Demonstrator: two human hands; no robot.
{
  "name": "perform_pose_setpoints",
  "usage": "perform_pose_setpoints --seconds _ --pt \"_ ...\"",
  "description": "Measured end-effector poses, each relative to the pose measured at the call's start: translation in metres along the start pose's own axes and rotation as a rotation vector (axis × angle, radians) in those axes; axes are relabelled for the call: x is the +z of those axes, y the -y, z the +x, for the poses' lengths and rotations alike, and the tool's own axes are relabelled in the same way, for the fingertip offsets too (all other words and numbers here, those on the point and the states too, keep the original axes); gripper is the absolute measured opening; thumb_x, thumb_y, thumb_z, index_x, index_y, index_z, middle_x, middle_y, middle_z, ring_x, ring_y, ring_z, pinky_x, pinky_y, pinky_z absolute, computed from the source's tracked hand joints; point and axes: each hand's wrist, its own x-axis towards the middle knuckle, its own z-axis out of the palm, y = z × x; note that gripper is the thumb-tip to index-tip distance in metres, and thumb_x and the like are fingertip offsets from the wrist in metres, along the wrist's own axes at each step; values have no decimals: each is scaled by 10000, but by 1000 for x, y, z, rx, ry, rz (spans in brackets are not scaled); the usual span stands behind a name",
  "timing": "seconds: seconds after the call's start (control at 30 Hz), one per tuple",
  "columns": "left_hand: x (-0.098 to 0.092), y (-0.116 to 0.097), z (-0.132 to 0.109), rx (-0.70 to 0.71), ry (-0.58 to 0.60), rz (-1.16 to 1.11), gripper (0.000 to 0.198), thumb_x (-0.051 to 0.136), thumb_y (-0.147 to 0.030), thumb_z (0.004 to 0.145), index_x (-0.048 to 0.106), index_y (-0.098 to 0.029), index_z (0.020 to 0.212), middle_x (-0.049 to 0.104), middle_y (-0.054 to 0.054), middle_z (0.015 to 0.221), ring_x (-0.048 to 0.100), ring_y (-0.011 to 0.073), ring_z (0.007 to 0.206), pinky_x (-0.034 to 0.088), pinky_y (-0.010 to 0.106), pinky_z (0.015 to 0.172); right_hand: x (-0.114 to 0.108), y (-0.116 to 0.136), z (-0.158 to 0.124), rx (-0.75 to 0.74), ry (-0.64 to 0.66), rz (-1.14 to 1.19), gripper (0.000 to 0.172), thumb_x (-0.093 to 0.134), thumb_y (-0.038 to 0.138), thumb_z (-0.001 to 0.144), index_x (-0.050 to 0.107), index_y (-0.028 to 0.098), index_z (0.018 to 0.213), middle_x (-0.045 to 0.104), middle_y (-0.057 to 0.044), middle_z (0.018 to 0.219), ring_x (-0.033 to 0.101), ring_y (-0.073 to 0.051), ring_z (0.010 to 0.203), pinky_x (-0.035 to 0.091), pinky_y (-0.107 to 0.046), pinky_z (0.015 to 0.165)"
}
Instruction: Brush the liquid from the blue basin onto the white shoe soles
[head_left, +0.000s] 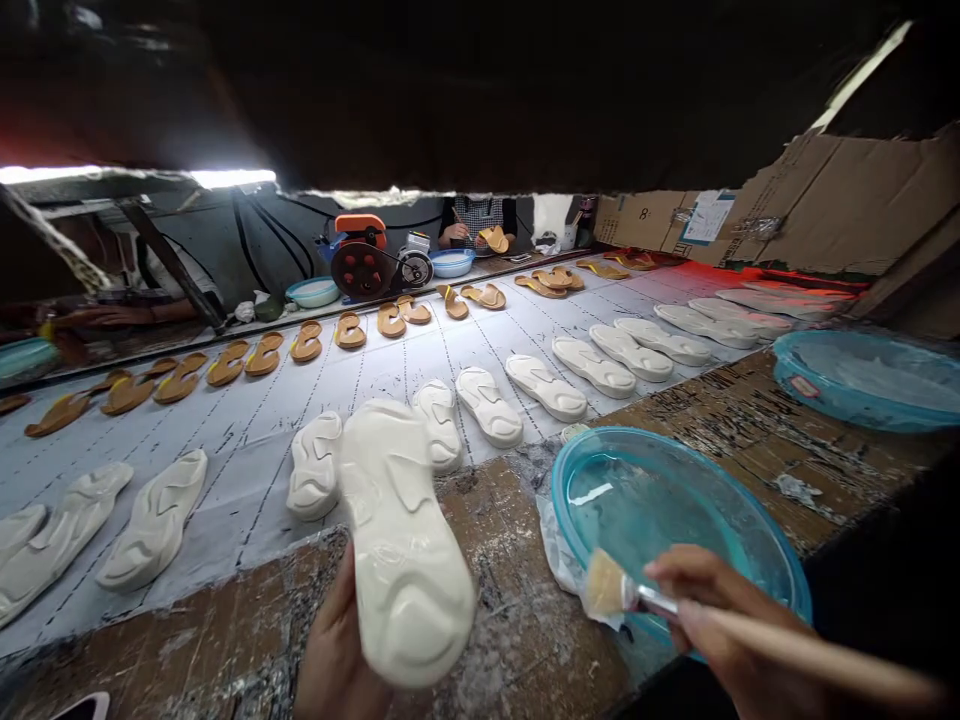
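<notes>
My left hand (334, 655) is closed round the heel end of a white shoe sole (401, 540), held tread side up over the near edge of the bench. My right hand (724, 625) grips a wooden-handled brush (611, 588). Its pale bristles rest at the near rim of a blue plastic basin (574, 470) that holds clear liquid. The brush sits to the right of the held sole, apart from it.
A conveyor belt (390, 365) carries a near row of white soles (544, 385) and a far row of tan insoles (307, 340). A second blue basin (862, 385) stands at the right. Across the belt a person holds a tan insole (495, 238) beside a red-wheeled machine (364, 262).
</notes>
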Motion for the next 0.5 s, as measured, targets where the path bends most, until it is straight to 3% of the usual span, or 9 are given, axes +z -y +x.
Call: perform_pose_setpoints --seconds 0.07,0.13,0.2,0.33,0.5 --pt "-6 6 -4 46 61 -50 376 235 -354 843 486 -340 1123 523 -16 1180 402 224 1141 306 492 934 -6 -15 6 205 -1 -125 265 360 434 794 485 216 710 397 61 430 425 -105 381 371 -195 385" --pt "-16 16 -6 -39 59 -47 344 294 -350 818 481 -407 1101 495 -58 1206 359 260 1168 266 563 927 -5 -29 13 276 8 -223 332 372 488 764 474 215 605 354 61 382 395 -111 370 357 -223 433" --pt "-31 28 -4 -183 37 -29 415 317 -479 776 488 -340 1128 451 -11 1250 324 298 1184 308 539 910 0 -40 19 301 17 -290 353 413 514 720 480 212 552 434 28 438 450 -142 455 347 -259 519" --pt "-55 44 3 -380 14 -59 706 145 -620 733 483 -173 1163 432 39 1261 387 204 1153 369 350 903 7 -49 26 331 61 -330 374 468 553 646 534 206 521 531 -22 514 523 -217 581 316 -293 560" --pt "-46 42 12 -424 -88 -64 760 106 -612 723 536 -113 1101 524 105 1166 454 256 1068 303 467 917 -2 -38 23 360 30 -232 422 402 557 715 478 201 502 386 37 399 426 -120 422 331 -242 483"
